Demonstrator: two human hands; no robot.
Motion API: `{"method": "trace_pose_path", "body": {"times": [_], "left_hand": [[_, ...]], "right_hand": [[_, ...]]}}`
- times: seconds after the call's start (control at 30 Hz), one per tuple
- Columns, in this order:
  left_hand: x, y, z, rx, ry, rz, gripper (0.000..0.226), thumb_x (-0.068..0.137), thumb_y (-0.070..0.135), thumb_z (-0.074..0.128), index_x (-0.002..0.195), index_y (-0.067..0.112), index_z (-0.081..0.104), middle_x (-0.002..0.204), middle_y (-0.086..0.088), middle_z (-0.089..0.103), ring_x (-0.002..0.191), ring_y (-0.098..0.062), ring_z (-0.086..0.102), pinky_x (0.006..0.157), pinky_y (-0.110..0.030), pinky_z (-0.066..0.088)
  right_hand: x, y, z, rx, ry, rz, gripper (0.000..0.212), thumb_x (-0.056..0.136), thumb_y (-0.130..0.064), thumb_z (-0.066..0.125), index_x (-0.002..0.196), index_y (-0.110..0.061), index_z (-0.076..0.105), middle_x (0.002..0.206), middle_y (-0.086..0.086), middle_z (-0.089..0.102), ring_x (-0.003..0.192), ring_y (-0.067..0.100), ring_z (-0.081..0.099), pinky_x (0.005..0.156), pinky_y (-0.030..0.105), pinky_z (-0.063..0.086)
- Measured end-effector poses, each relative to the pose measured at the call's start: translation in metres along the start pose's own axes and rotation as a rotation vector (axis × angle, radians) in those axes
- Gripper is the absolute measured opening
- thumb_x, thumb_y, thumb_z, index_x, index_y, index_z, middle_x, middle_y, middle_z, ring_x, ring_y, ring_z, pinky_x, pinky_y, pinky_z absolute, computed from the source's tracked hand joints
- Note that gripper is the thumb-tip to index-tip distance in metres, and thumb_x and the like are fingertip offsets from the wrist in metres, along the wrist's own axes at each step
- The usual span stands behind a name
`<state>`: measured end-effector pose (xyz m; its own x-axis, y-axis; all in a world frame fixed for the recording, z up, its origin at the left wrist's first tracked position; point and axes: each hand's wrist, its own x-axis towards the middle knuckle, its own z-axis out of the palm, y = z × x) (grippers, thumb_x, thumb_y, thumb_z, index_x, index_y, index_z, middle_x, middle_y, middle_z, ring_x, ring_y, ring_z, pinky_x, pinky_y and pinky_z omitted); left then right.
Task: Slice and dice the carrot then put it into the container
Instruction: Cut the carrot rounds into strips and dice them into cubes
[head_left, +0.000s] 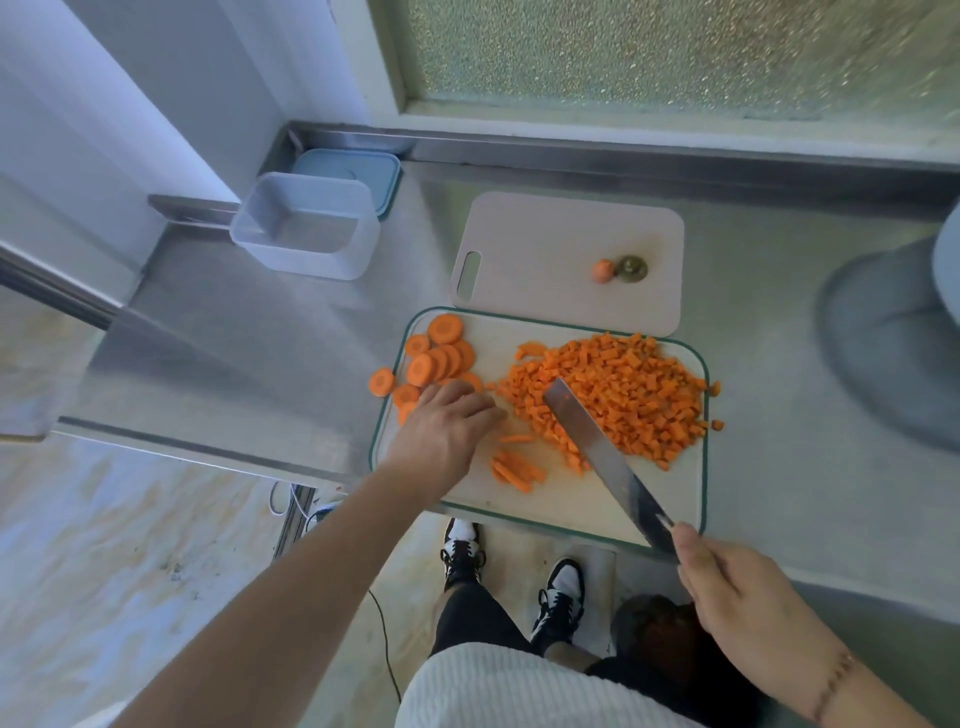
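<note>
Gripping the knife (602, 457) by its handle, the right hand (727, 587) sits at the near right edge of the green-rimmed cutting board (571, 499); the blade angles up and left, its tip over the near edge of the diced carrot pile (618, 395). Left hand (447, 431) lies knuckles-up on the board's left part, fingers bent down over the carrot slices (436, 358); cannot tell whether it holds one. Carrot appears in three forms on this board: round bright-orange slices stacked and overlapping at the far left corner, one slice (382, 382) lying just off the board on the steel counter (234, 332); a small bundle of thin sticks (517, 470) near the middle, just right of the left hand; a big heap of small cubes filling the right half, a few at the right rim. Carrot end (602, 270) and green stem stub (630, 268) sit on a second, plain board (545, 244) farther back. Clear container (306, 226) stands far left on the counter, well apart from the carrot, in front of a blue lid (358, 166).
</note>
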<state>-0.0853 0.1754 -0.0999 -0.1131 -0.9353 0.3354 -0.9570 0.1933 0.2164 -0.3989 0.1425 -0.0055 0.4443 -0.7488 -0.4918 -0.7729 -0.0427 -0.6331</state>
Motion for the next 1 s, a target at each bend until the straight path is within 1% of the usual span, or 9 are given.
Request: {"method": "trace_pose_path", "body": {"times": [0.13,0.27,0.43,0.53,0.63,0.77,0.83,0.9,1.0], "left_hand": [[0.013,0.000,-0.002,0.031,-0.086,0.077,0.031,0.080,0.004,0.045,0.086,0.014,0.074,0.081,0.001,0.069,0.081,-0.028,0.062,0.075,-0.035,0.038],[0.015,0.001,0.001,-0.028,-0.112,0.024,0.020,0.079,0.002,0.065,0.093,0.013,0.073,0.081,-0.001,0.069,0.077,-0.029,0.063,0.073,-0.036,0.041],[0.014,0.013,0.000,-0.193,-0.162,0.037,0.029,0.086,0.012,0.050,0.096,0.010,0.078,0.090,-0.004,0.073,0.080,-0.029,0.068,0.069,-0.038,0.056],[0.006,0.012,-0.005,-0.205,-0.204,0.144,0.028,0.095,0.022,0.052,0.104,0.011,0.076,0.102,-0.004,0.072,0.090,-0.029,0.067,0.077,-0.038,0.055],[-0.002,0.003,-0.011,-0.154,-0.270,0.312,0.034,0.097,0.038,0.057,0.115,0.013,0.069,0.116,-0.003,0.067,0.100,-0.028,0.062,0.084,-0.039,0.054],[-0.008,0.003,-0.001,-0.170,-0.201,0.378,0.028,0.099,0.032,0.059,0.109,0.010,0.073,0.114,-0.007,0.070,0.089,-0.029,0.065,0.075,-0.038,0.056],[-0.015,0.010,0.005,-0.201,-0.133,0.311,0.027,0.100,0.029,0.059,0.105,0.008,0.076,0.113,-0.008,0.071,0.083,-0.028,0.066,0.072,-0.037,0.056],[-0.026,0.019,0.009,-0.204,-0.072,0.218,0.029,0.101,0.029,0.059,0.106,0.008,0.077,0.113,-0.009,0.072,0.084,-0.027,0.066,0.075,-0.035,0.057],[-0.036,0.035,0.013,-0.196,0.031,0.062,0.029,0.100,0.032,0.062,0.105,0.007,0.077,0.110,-0.008,0.071,0.082,-0.026,0.063,0.075,-0.034,0.056]], "right_hand": [[-0.002,0.004,0.001,0.009,0.011,-0.012,0.073,0.073,-0.084,0.012,0.054,-0.017,0.036,0.045,0.002,0.043,0.045,0.011,0.044,0.054,0.033,0.037],[-0.006,0.009,0.002,0.027,0.016,-0.013,0.070,0.075,-0.081,0.014,0.053,-0.019,0.036,0.046,0.000,0.045,0.047,0.012,0.046,0.057,0.035,0.041],[-0.009,0.016,0.000,0.046,0.024,-0.011,0.066,0.082,-0.076,0.019,0.052,-0.019,0.034,0.044,-0.002,0.041,0.046,0.010,0.043,0.053,0.025,0.034],[-0.011,0.015,-0.002,0.040,0.023,-0.018,0.055,0.095,-0.053,0.031,0.053,-0.017,0.033,0.044,-0.002,0.040,0.045,0.009,0.041,0.052,0.022,0.032],[-0.014,0.011,-0.003,0.053,0.030,-0.036,0.050,0.097,-0.036,0.039,0.049,-0.021,0.033,0.042,-0.009,0.044,0.048,0.005,0.046,0.053,0.014,0.034],[-0.018,0.005,-0.002,0.054,-0.038,0.033,0.047,0.095,-0.036,0.042,0.049,-0.028,0.047,0.048,-0.021,0.056,0.061,-0.009,0.056,0.065,0.007,0.039],[-0.017,0.007,0.002,0.013,-0.057,0.046,0.038,0.097,-0.040,0.044,0.062,-0.033,0.057,0.064,-0.021,0.067,0.075,-0.008,0.061,0.072,0.011,0.041],[-0.014,0.007,0.009,-0.053,-0.063,0.058,0.032,0.091,-0.060,0.035,0.076,-0.044,0.058,0.088,-0.013,0.075,0.094,0.002,0.066,0.082,0.020,0.045],[-0.006,0.007,0.017,-0.119,-0.067,0.010,0.089,0.059,-0.096,-0.005,0.092,-0.047,0.062,0.098,-0.011,0.074,0.100,0.008,0.065,0.085,0.028,0.049]]}}
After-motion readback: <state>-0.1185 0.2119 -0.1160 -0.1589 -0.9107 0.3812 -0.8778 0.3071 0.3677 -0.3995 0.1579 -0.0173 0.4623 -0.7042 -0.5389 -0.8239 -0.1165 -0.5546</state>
